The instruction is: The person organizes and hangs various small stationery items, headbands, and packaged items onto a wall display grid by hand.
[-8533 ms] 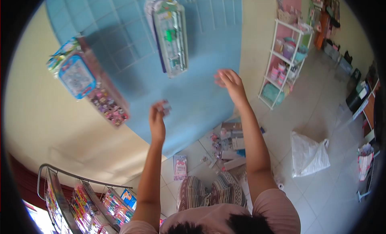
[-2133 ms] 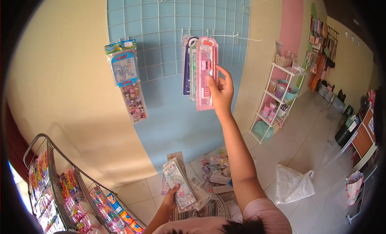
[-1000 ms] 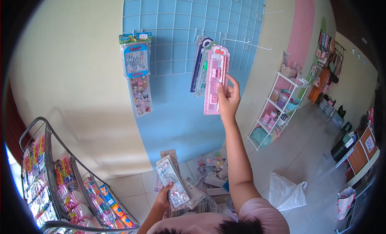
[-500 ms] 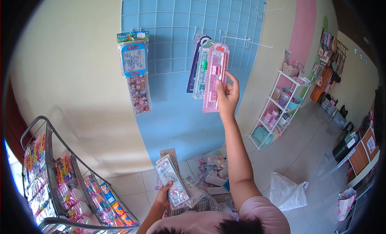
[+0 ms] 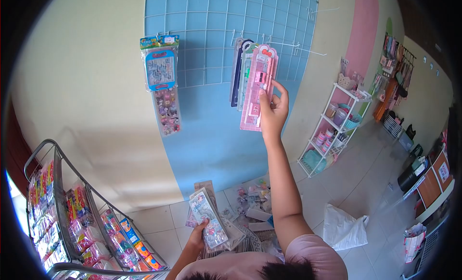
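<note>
My right hand [image 5: 274,115] is raised to the wall grid, thumb and fingers closed on the right edge of a pink stationery set [image 5: 251,104] in a flat pack. The set's top, with a red bow, is at a white hook, and it tilts a little. Behind it hang a green-and-clear set [image 5: 245,73] and a dark blue set [image 5: 235,87], both partly covered. Low in front of me, my left hand [image 5: 197,234] grips a pale blue stationery set [image 5: 208,217] with cartoon figures. More flat packs [image 5: 233,234] show beneath it.
A white wire grid [image 5: 202,63] on the blue wall also bears a toy pack [image 5: 160,70] over a sticker sheet [image 5: 167,114]. At left stands a metal display rack [image 5: 60,208]. A white shelf [image 5: 310,157], a plastic bag [image 5: 339,227] and small packaged goods [image 5: 252,195] are around the floor.
The pink set has shifted slightly upward, its lower end a little to the left, with my right hand on it. The sets behind have swung right, closer together. My left hand is nearly still.
</note>
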The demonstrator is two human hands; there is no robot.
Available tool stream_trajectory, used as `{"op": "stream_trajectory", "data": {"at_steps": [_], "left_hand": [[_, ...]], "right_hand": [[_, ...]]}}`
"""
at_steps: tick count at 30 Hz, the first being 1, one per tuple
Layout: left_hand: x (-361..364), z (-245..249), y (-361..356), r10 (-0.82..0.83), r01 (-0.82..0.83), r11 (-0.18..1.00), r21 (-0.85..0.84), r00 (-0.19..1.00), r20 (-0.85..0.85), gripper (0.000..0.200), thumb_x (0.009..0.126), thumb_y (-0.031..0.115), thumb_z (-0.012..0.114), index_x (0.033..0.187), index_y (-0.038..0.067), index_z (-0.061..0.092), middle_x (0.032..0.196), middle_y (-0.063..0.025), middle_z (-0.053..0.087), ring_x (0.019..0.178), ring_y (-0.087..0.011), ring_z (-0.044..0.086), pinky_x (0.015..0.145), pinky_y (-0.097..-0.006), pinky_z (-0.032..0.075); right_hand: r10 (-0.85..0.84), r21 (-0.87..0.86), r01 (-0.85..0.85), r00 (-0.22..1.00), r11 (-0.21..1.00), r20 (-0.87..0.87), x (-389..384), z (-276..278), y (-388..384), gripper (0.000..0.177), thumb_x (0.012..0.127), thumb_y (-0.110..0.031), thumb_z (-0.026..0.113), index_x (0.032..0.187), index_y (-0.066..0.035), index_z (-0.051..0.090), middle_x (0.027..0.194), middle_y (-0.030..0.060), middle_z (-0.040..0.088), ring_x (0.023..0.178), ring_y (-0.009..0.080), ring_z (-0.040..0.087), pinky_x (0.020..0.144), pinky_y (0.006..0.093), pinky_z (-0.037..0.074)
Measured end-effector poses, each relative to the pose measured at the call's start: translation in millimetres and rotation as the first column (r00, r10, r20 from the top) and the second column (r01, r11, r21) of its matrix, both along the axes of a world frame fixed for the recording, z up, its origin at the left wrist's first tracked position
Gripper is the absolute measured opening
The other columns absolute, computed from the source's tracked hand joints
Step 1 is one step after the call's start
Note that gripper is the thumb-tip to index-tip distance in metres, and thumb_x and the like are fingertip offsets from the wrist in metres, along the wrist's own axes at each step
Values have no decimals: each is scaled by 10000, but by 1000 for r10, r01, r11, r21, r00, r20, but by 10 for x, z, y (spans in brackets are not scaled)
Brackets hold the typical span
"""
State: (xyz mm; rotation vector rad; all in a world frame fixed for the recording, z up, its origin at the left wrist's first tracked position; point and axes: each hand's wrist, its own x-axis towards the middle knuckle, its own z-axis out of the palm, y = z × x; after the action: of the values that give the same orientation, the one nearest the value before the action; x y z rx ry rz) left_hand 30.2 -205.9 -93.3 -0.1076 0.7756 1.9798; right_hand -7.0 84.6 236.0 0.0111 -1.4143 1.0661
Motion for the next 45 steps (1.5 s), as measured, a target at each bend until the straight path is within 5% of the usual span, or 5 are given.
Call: {"op": "stream_trajectory", "data": {"at_steps": [21, 25, 28, 40, 45], "left_hand": [[37, -201, -60, -17, 18, 996, -84, 1000, 11, 385, 857, 158, 625, 1192, 74, 455, 1026, -86, 600, 940, -240, 621, 840, -416, 520], [61, -185, -74, -27, 28, 996, -81, 1000, 15, 385, 859, 166, 625, 1191, 70, 455, 1029, -88, 599, 943, -241, 620, 843, -417, 518], [57, -199, -85, -28, 29, 996, -83, 999, 18, 386, 860, 171, 626, 1190, 66, 456, 1029, -89, 599, 940, -241, 622, 839, -418, 520], [73, -314, -80, -26, 24, 993, -112, 1000, -15, 352, 868, 192, 618, 1168, 58, 491, 1025, -104, 625, 938, -262, 631, 847, -442, 516], [87, -254, -74, -31, 32, 994, -109, 999, 10, 400, 853, 162, 639, 1197, 66, 461, 1032, -77, 606, 940, -231, 620, 842, -408, 520]], "right_hand": [[96, 6, -96, 995, 995, 0, 29, 26, -21, 328, 886, -92, 607, 1187, -34, 489, 661, 10, 585, 554, 26, 445, 504, 195, 337], [63, 9, -63, 998, 998, -5, 50, -80, -30, 331, 880, -69, 603, 1191, -32, 494, 602, -9, 539, 526, 22, 421, 484, 199, 318], [-139, 77, 135, 989, 988, 55, 106, -105, -26, 327, 871, -51, 602, 1183, -31, 504, 550, -26, 472, 500, 23, 393, 468, 208, 303], [-117, 133, 113, 993, 985, 28, 56, 7, -67, 333, 843, -37, 616, 1161, -34, 519, 524, -19, 410, 470, 46, 369, 443, 239, 297], [-281, 262, 253, 957, 931, 75, 24, 9, -87, 367, 809, -41, 638, 1159, -62, 527, 526, 8, 391, 461, 82, 382, 441, 270, 320]]}}
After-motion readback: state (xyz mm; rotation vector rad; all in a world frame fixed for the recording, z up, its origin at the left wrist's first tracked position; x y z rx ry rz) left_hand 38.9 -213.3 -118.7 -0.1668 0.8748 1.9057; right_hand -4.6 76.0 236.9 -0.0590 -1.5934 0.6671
